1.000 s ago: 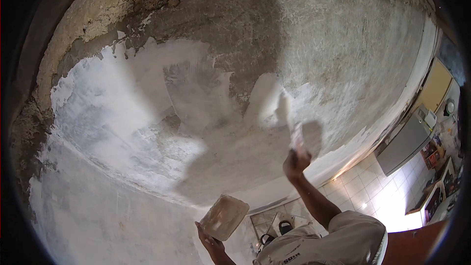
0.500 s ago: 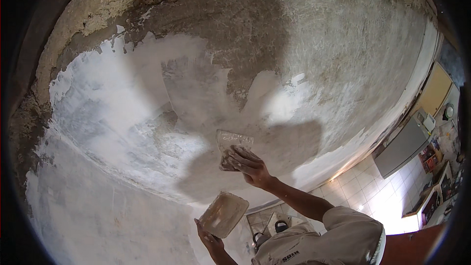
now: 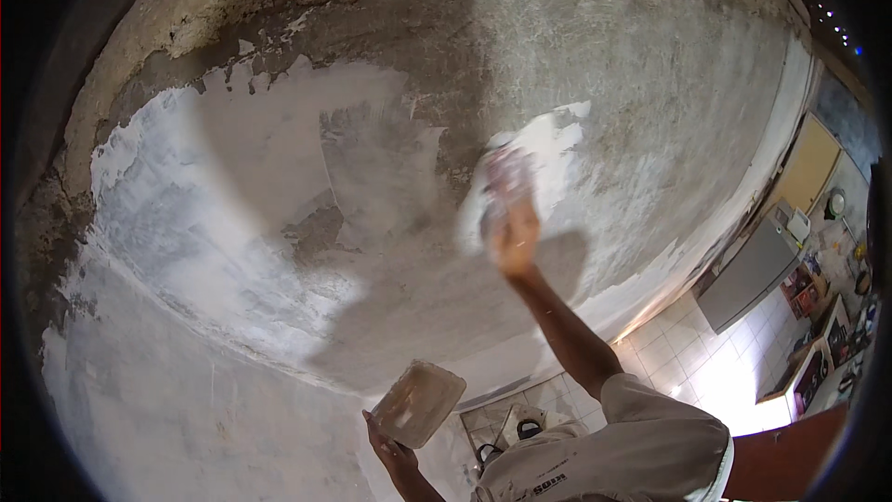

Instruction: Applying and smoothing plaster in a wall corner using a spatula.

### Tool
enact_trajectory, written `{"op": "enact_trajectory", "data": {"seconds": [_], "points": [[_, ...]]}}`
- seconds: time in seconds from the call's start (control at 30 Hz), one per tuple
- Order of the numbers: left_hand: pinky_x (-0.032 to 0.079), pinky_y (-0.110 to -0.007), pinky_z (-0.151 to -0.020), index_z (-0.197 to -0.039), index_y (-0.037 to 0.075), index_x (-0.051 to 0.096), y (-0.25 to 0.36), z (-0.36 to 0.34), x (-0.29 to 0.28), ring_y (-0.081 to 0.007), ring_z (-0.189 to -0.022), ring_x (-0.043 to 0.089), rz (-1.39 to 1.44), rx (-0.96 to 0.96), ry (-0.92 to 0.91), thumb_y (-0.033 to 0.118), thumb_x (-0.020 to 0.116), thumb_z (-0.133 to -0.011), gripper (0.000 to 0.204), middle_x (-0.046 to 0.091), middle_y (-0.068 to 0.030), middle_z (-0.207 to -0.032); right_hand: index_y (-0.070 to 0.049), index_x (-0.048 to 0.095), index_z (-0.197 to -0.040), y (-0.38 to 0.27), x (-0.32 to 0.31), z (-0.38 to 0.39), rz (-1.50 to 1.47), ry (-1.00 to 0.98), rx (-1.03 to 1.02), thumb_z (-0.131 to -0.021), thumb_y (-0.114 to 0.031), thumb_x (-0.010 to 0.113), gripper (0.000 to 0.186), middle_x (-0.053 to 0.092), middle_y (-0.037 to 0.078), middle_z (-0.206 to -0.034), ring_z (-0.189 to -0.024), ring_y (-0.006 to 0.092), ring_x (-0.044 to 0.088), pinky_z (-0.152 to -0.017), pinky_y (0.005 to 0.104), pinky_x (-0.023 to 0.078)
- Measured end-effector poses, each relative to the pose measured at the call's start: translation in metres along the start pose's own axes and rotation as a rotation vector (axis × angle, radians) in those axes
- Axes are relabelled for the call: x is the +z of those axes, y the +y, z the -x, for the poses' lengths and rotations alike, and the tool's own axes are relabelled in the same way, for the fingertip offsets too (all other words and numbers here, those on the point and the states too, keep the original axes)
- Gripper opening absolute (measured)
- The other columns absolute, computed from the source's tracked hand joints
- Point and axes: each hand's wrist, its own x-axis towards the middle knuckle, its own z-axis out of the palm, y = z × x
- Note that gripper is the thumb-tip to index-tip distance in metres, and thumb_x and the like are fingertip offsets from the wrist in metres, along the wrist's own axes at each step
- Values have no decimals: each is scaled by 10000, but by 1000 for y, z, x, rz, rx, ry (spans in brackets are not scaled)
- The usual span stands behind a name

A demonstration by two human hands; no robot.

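Observation:
My left hand (image 3: 388,447) grips a shallow rectangular plastic tub (image 3: 420,403) by its lower left side, and the tub is tilted with whitish residue inside. My right hand (image 3: 516,223) is raised against the wall (image 3: 632,130), smeared by motion. In it is a flat putty spreader (image 3: 503,152), too blurred for its edges to show clearly. Beside it, a patch of fresh white putty (image 3: 550,141) covers part of the rough grey plaster. More smooth white coating (image 3: 269,139) spreads to the left, with bare grey plaster above.
A crumbling, rough band (image 3: 214,5) runs along the wall's upper edge. At the right are a grey fridge-like cabinet (image 3: 754,274), shelves with household items, and a pale tiled floor (image 3: 669,349). Dark footwear (image 3: 529,429) shows below near my body.
My right hand has swept up and to the right with the spreader, onto the white putty patch. The left hand and tub have stayed nearly in place.

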Motion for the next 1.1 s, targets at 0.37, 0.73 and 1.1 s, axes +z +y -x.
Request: {"op": "enact_trajectory", "data": {"seconds": [0.37,0.73,1.1], "points": [[330,-436,-1061,-1438,13,232,12,-13,-7,-292,-1300,355,-9,30,-55,618,440,-882,848,310,-139,-1440,12,587,-1151,-106,-24,70,-410,-590,324,-846,-13,578,305,613,182,-1161,-1063,296,608,-871,309,489],[381,-402,-1012,-1347,-20,373,64,-58,20,-248,-1168,479,225,-381,-11,618,527,-845,826,485,-137,-1260,1,608,-1062,-156,-34,52,-677,-1245,701,-851,26,572,216,681,163,-912,-824,248,685,-714,327,527],[438,-324,-925,-1225,-55,491,56,-47,12,-204,-1060,548,409,-457,134,410,459,-963,535,571,-137,-1129,-33,617,-1095,-181,-30,92,-767,-1486,629,-895,-102,562,219,678,150,-908,-803,292,666,-752,388,507]]}}
